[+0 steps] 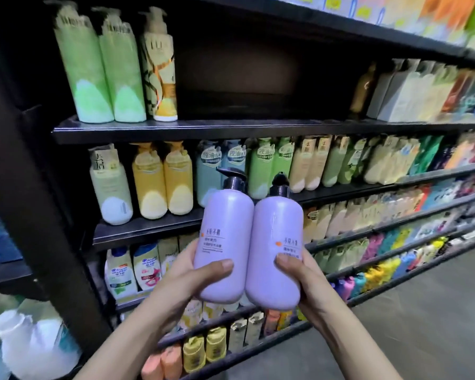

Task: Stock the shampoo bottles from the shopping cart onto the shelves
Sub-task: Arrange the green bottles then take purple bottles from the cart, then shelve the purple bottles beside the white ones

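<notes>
Purple pump bottles, two of them, head view only. Left hand [188, 272] grip wraps low on the left bottle [224, 242], thumb across the front near the base; right hand [302, 281] grip holds the right bottle [276, 250] the same way. Bottles touch side by side, upright with a slight tilt, labels facing the camera, pump heads above the grips, likely carried as a pair so both go up in one move. Beyond and above the grips, the upper shelf [231, 128] has a dark gap right of the green bottles [102, 67] and a cream-orange bottle [161, 69]; probable target. Cart not in view. Placing not yet done.
</notes>
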Motion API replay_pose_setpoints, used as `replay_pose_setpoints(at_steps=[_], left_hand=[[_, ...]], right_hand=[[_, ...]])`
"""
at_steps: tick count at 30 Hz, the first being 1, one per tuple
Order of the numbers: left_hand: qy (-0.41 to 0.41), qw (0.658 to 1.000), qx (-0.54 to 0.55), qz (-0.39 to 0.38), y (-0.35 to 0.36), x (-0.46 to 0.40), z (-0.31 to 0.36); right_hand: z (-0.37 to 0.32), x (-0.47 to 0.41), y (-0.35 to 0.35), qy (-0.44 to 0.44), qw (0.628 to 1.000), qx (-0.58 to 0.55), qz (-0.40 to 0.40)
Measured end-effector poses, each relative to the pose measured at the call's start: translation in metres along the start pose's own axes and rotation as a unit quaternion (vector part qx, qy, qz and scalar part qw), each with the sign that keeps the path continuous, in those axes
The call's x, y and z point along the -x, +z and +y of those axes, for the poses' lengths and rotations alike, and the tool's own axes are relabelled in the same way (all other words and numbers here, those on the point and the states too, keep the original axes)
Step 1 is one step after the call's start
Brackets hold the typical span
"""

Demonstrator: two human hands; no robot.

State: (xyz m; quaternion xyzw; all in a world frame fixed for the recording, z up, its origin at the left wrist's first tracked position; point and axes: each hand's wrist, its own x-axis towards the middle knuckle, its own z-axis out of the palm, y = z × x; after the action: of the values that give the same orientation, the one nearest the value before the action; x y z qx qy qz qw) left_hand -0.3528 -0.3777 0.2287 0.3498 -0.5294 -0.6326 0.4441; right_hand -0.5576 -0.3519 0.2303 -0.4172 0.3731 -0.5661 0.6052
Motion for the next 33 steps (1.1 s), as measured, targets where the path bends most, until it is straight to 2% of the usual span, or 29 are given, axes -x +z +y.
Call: replay_pose_setpoints(at_steps=[6, 9, 16, 23, 28, 33], left_hand=[[0.057, 0.997, -0.029, 0.032, -0.017, -0.073, 0.043], [0.093, 0.99, -0.074, 0.078, -0.021, -0.106, 0.07], [0.186, 0.951, -0.157, 0.192, -0.026, -0.176, 0.124], [0.257, 0.901, -0.241, 0.251, -0.033, -0.238, 0.164], [0.268, 0.872, -0.293, 0.286, -0.039, -0.272, 0.165], [0.255, 0.86, -0.308, 0.317, -0.049, -0.294, 0.15]], right_hand=[[-0.037, -0.088, 0.002, -0.047, 0.998, 0.017, -0.05], [-0.059, -0.132, 0.005, -0.083, 0.994, 0.043, -0.064], [-0.119, -0.231, 0.013, -0.169, 0.973, 0.098, -0.123], [-0.161, -0.308, 0.02, -0.238, 0.954, 0.129, -0.127], [-0.16, -0.349, 0.014, -0.261, 0.946, 0.159, -0.109], [-0.155, -0.372, 0.011, -0.261, 0.939, 0.193, -0.111]])
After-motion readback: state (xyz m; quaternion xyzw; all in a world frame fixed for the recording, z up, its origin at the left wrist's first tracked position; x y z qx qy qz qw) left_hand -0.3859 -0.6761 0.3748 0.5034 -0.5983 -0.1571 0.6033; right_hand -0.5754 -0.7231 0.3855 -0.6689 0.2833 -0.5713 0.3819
